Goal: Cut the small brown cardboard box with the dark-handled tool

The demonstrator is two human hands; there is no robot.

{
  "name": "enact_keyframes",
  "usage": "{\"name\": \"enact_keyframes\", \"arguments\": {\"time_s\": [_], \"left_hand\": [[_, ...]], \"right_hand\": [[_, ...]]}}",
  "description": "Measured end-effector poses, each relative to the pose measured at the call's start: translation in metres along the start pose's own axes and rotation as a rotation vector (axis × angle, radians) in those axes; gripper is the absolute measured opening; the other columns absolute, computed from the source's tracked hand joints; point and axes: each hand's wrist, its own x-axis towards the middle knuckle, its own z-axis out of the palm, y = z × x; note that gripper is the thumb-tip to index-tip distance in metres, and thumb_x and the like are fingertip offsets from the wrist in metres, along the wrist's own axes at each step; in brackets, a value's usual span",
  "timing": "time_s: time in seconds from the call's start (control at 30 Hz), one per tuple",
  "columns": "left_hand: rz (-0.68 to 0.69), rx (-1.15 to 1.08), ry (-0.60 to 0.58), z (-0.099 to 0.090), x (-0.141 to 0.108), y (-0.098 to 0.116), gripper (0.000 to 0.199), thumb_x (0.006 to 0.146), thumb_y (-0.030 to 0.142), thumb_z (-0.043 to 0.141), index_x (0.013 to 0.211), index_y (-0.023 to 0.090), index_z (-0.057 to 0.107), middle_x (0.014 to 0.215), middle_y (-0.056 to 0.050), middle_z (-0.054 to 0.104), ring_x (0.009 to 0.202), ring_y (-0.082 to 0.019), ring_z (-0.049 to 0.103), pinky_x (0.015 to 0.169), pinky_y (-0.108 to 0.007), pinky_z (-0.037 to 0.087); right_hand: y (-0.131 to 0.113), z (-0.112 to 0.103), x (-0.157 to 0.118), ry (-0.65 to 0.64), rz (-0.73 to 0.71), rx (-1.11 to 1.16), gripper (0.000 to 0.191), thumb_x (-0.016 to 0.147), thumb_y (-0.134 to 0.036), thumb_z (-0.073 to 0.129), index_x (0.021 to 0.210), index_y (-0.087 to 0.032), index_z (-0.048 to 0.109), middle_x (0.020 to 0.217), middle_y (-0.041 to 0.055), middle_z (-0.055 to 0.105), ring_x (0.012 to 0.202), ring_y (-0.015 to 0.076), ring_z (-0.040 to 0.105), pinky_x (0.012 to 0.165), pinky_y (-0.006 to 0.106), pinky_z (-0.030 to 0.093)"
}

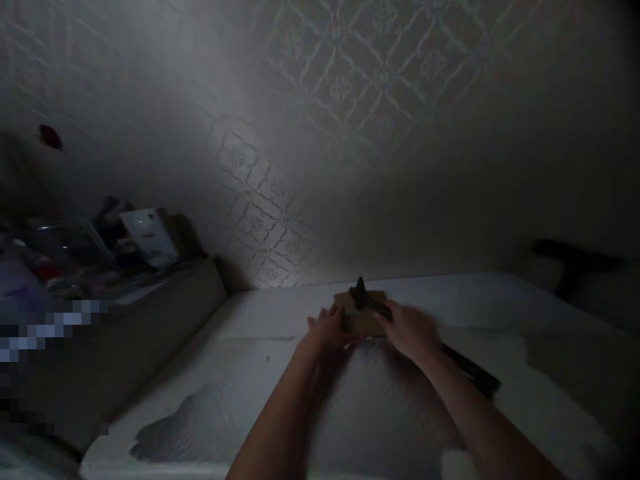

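My right hand (413, 330) is closed around the shaft of a dark hammer-like tool (359, 293), whose head lies over a brown flat block (365, 325). Whether the head touches the block I cannot tell in the dim light. A black bar (473, 370), roughly in line with the shaft, shows beyond my right wrist; it may be the tool's handle. My left hand (327, 328) grips the block's left edge, fingers on its top and thumb along the near side. The block rests on a white surface near the wall.
The white tabletop (260, 313) carries a grey patterned patch (185, 427). On the left, a raised ledge (170, 313) holds a white box (147, 233) and blurred clutter. A patterned wall (380, 133) rises behind. A dark T-shaped object (575, 260) stands at right.
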Motion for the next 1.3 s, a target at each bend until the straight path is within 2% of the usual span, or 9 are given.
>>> {"name": "enact_keyframes", "arguments": {"time_s": [0.2,0.33,0.4,0.5,0.63,0.77,0.97,1.13,1.3], "left_hand": [[0.002,-0.022,0.007,-0.002,-0.002,-0.001,0.094,0.072,0.069,0.051,0.147,0.021,0.021,0.154,-0.013,0.023,0.138,-0.038,0.022,0.106,-0.060,0.025],[0.003,-0.013,0.003,-0.005,-0.003,-0.004,0.088,0.071,0.067,0.053,0.144,0.025,0.026,0.150,-0.011,0.032,0.136,-0.034,0.030,0.106,-0.055,0.029],[-0.003,-0.017,0.003,-0.005,-0.002,-0.005,0.088,0.071,0.067,0.054,0.144,0.025,0.026,0.151,-0.011,0.031,0.136,-0.033,0.029,0.106,-0.054,0.029],[-0.013,-0.011,-0.004,-0.006,-0.001,-0.007,0.089,0.071,0.066,0.054,0.145,0.024,0.025,0.153,-0.011,0.025,0.139,-0.036,0.023,0.106,-0.059,0.026],[-0.017,0.005,0.008,-0.005,-0.002,-0.004,0.090,0.072,0.066,0.052,0.146,0.026,0.023,0.152,-0.010,0.027,0.139,-0.037,0.023,0.106,-0.059,0.024],[-0.021,0.028,0.006,-0.003,-0.004,0.009,0.091,0.074,0.067,0.048,0.148,0.022,0.020,0.153,-0.012,0.024,0.141,-0.036,0.017,0.107,-0.062,0.018],[0.035,0.027,0.024,0.005,-0.006,0.048,0.094,0.073,0.074,0.040,0.149,0.022,0.019,0.154,-0.011,0.019,0.143,-0.033,0.010,0.110,-0.062,0.011],[0.105,-0.003,0.004,0.015,0.002,0.098,0.097,0.072,0.076,0.038,0.149,0.021,0.018,0.155,-0.007,0.015,0.143,-0.033,0.009,0.111,-0.061,0.010],[0.209,-0.044,0.017,0.027,0.014,0.160,0.100,0.072,0.078,0.031,0.150,0.017,0.015,0.156,-0.009,0.014,0.142,-0.035,0.007,0.112,-0.061,0.008]], "right_hand": [[-0.003,-0.002,-0.002,0.017,-0.007,-0.003,0.039,0.093,-0.043,0.035,0.118,-0.022,0.057,0.097,0.0119,0.070,0.089,0.0253,0.065,0.069,0.032,0.042],[-0.004,-0.002,-0.002,-0.022,-0.014,-0.005,0.036,0.092,-0.043,0.038,0.113,-0.022,0.059,0.098,0.0111,0.070,0.091,0.0239,0.065,0.071,0.031,0.042],[-0.003,-0.003,-0.002,-0.008,-0.015,0.012,0.035,0.092,-0.042,0.039,0.112,-0.023,0.060,0.098,0.0101,0.070,0.091,0.0227,0.065,0.072,0.030,0.042],[0.001,-0.004,0.002,0.056,0.050,0.090,0.033,0.090,-0.042,0.043,0.111,-0.024,0.061,0.099,0.0085,0.070,0.092,0.0218,0.065,0.071,0.029,0.042],[0.019,-0.003,0.013,0.077,0.186,0.239,0.031,0.084,-0.034,0.050,0.110,-0.023,0.063,0.103,0.0072,0.070,0.095,0.0213,0.064,0.071,0.027,0.043],[0.058,-0.002,0.026,0.117,0.213,0.207,0.037,0.080,-0.021,0.048,0.113,-0.021,0.063,0.106,0.0064,0.070,0.097,0.0194,0.064,0.073,0.025,0.043],[0.145,-0.014,0.036,0.174,0.320,0.047,0.036,0.081,-0.013,0.043,0.111,-0.013,0.063,0.105,0.0130,0.069,0.100,0.0227,0.063,0.077,0.028,0.043],[0.208,-0.024,0.042,0.213,0.416,-0.046,0.033,0.084,-0.013,0.039,0.105,-0.008,0.065,0.103,0.0183,0.067,0.098,0.0261,0.063,0.076,0.031,0.043],[0.247,-0.023,0.050,0.250,0.412,-0.080,0.033,0.085,-0.011,0.037,0.098,-0.007,0.067,0.097,0.0215,0.068,0.094,0.0278,0.064,0.076,0.033,0.043]]}}
